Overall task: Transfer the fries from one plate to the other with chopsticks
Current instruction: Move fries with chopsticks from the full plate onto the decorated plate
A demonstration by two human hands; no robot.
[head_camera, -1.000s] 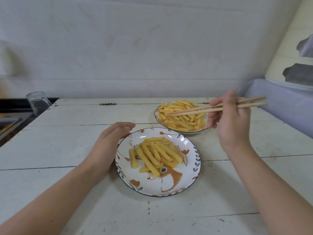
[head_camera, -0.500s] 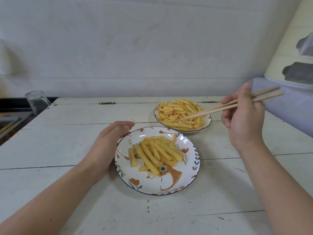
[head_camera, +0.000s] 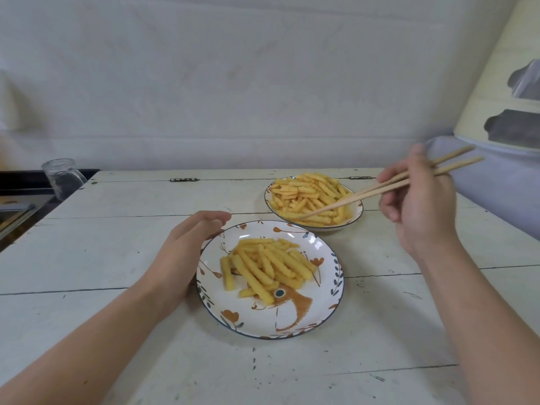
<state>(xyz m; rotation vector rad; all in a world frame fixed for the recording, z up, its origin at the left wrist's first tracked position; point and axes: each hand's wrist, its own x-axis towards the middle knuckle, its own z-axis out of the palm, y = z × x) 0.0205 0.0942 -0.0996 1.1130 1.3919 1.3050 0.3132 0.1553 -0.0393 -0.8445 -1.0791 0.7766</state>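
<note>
Biggest risk here, judging by the setup: a fry could get dropped on the table (head_camera: pixel 380 331) in the gap between the plates, since crinkle-cut fries are slippery and the chopsticks (head_camera: pixel 382 190) are held pretty far back, so not much squeeze is had at the tips. The heaped far plate (head_camera: pixel 357 212) could also get nudged, or neighbouring fries dragged over its rim. The chopsticks are pinched in the right hand (head_camera: pixel 418 200), fingers curled round them, with the tips brought close together and lowered into the fries in the far plate (head_camera: pixel 309 197); whether a fry is actually caught can't be told. The left hand (head_camera: pixel 187 252) is kept relaxed and loosely spread, rested against the rim of the near plate (head_camera: pixel 292 331), nothing held. A smaller pile of fries (head_camera: pixel 266 266) is sat on that near plate.
</note>
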